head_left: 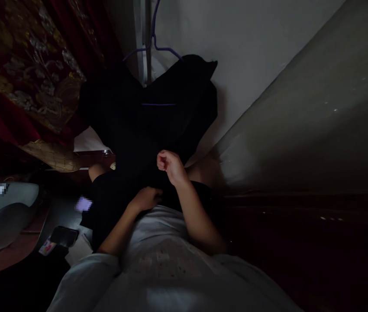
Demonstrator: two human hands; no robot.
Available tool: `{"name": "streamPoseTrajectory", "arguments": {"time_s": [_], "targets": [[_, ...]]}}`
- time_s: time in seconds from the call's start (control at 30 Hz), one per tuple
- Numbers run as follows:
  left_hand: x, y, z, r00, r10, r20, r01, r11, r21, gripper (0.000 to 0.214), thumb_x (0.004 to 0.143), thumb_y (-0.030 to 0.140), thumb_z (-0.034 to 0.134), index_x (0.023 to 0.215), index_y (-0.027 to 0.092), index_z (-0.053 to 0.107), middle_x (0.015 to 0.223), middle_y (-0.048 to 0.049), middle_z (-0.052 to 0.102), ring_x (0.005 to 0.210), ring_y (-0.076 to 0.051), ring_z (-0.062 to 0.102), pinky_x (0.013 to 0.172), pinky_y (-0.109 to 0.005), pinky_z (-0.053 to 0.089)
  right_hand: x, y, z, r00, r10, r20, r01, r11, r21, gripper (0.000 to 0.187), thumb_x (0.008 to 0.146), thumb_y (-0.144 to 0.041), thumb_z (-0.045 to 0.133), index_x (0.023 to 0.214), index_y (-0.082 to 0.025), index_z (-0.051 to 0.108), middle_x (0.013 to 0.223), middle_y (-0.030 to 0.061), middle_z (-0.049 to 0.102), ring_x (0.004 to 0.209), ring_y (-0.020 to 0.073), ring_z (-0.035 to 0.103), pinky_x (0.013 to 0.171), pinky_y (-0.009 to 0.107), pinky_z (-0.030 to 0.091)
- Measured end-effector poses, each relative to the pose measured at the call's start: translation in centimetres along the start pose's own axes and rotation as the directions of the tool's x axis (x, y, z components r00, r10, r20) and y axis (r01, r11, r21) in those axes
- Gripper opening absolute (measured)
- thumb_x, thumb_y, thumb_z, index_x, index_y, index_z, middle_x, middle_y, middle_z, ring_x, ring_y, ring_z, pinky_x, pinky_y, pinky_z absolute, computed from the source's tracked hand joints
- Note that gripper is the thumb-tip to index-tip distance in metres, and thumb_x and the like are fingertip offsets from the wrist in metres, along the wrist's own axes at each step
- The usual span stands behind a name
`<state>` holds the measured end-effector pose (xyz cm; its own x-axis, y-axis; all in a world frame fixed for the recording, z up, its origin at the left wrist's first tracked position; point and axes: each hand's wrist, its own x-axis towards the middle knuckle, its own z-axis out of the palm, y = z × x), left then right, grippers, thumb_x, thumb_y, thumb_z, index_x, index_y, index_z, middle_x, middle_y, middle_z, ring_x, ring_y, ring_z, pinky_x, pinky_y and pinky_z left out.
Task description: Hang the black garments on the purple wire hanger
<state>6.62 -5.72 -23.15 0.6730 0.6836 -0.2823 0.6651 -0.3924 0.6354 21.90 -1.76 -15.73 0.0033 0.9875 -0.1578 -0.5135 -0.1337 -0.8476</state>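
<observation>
A black garment (145, 125) hangs in front of me on a purple wire hanger (154, 43), and its lower part spreads down to my lap. My left hand (146, 198) is low at my waist, closed on the dark cloth, with its fingertips partly hidden. Above and to the right of it, my right hand (171, 165) is raised in front of the garment. Its fingers are curled together in a pinch. Whatever they hold, if anything, is too small and dark to make out.
A red curtain with gold and silver patterns (34, 65) hangs at the left. A pale wall (236, 52) and a large grey sheet-like surface (317, 121) stand at the right. A phone (63, 236) lies at lower left, near a grey-green chair (11, 212).
</observation>
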Motion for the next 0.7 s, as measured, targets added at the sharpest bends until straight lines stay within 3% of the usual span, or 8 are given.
{"name": "streamPoseTrajectory", "arguments": {"time_s": [0.17,0.33,0.4,0.47,0.53,0.6,0.63,0.7], "targets": [[4.7,2.0,1.6,0.989,0.003,-0.148,-0.01,0.999,-0.044,0.017,0.095,0.017,0.058,0.093,0.012,0.073,0.092,-0.0151,0.074,0.082,-0.028,0.069,0.073,-0.034,0.049,-0.4,0.2,0.8,0.997,-0.043,0.071,0.053,0.987,-0.153,0.027,0.072,-0.042,0.07,0.071,-0.015,0.07,0.051,-0.0027,0.046,0.047,0.006,0.037,0.047,0.022,0.019],[4.7,0.4,0.8,0.964,-0.002,-0.266,-0.032,0.992,-0.122,0.008,0.094,0.02,0.063,0.096,0.015,0.07,0.092,-0.0071,0.073,0.079,-0.021,0.068,0.071,-0.027,0.049,-0.3,0.3,-0.2,1.0,-0.016,0.023,0.02,0.978,-0.209,0.035,0.07,-0.047,0.075,0.084,-0.015,0.077,0.054,-0.0014,0.053,0.049,0.0061,0.039,0.047,0.022,0.02],[3.9,-0.4,-0.4,0.875,-0.064,-0.479,-0.028,0.983,-0.184,0.012,0.098,0.025,0.061,0.102,0.016,0.065,0.092,-0.0058,0.071,0.078,-0.018,0.066,0.071,-0.026,0.049,-0.1,0.4,-0.4,1.0,-0.01,-0.008,0.008,0.983,-0.184,0.036,0.069,-0.047,0.075,0.084,-0.014,0.076,0.054,-0.0015,0.053,0.048,0.0059,0.039,0.047,0.022,0.019],[3.6,-0.7,-1.7,0.701,-0.1,-0.706,-0.116,0.961,-0.251,0.02,0.095,0.029,0.066,0.109,0.016,0.06,0.095,-0.0054,0.068,0.079,-0.017,0.065,0.07,-0.024,0.049,0.1,0.6,-0.4,1.0,-0.006,-0.025,0.002,0.989,-0.15,0.035,0.067,-0.046,0.073,0.082,-0.014,0.075,0.054,-0.0014,0.053,0.047,0.0058,0.038,0.046,0.022,0.019],[3.9,-0.8,-2.8,0.536,-0.053,-0.842,-0.254,0.942,-0.221,0.029,0.089,0.027,0.073,0.112,0.018,0.058,0.102,-0.006,0.065,0.085,-0.017,0.064,0.072,-0.024,0.049,0.1,0.9,-0.2,1.0,0.008,-0.022,-0.011,0.991,-0.137,0.033,0.066,-0.043,0.071,0.078,-0.013,0.075,0.054,-0.0006,0.053,0.046,0.0057,0.039,0.046,0.022,0.018],[4.7,-0.7,-3.6,0.46,0.05,-0.887,-0.328,0.938,-0.117,0.017,0.089,0.021,0.069,0.103,0.018,0.059,0.099,-0.0055,0.063,0.087,-0.018,0.063,0.076,-0.026,0.049,0.0,1.2,0.2,1.0,0.025,-0.015,-0.027,0.988,-0.151,0.031,0.065,-0.041,0.068,0.074,-0.012,0.074,0.053,0.0001,0.053,0.045,0.0056,0.039,0.045,0.022,0.017],[5.1,-0.6,-3.8,0.434,0.087,-0.897,-0.34,0.938,-0.074,0.007,0.09,0.019,0.065,0.094,0.018,0.059,0.092,-0.0044,0.062,0.085,-0.018,0.061,0.076,-0.026,0.047,0.0,1.3,0.4,1.0,0.028,-0.011,-0.03,0.986,-0.162,0.03,0.065,-0.041,0.068,0.071,-0.012,0.074,0.052,0.0002,0.053,0.045,0.0055,0.038,0.045,0.022,0.017],[5.9,-0.4,-3.9,0.408,0.115,-0.906,-0.35,0.936,-0.039,0.011,0.092,0.016,0.059,0.081,0.018,0.055,0.079,-0.0021,0.057,0.077,-0.017,0.058,0.072,-0.026,0.044,0.1,1.0,0.7,1.0,0.019,-0.004,-0.019,0.984,-0.178,0.028,0.066,-0.039,0.067,0.068,-0.011,0.073,0.049,-0.0002,0.05,0.044,0.0052,0.037,0.044,0.021,0.016]]}}
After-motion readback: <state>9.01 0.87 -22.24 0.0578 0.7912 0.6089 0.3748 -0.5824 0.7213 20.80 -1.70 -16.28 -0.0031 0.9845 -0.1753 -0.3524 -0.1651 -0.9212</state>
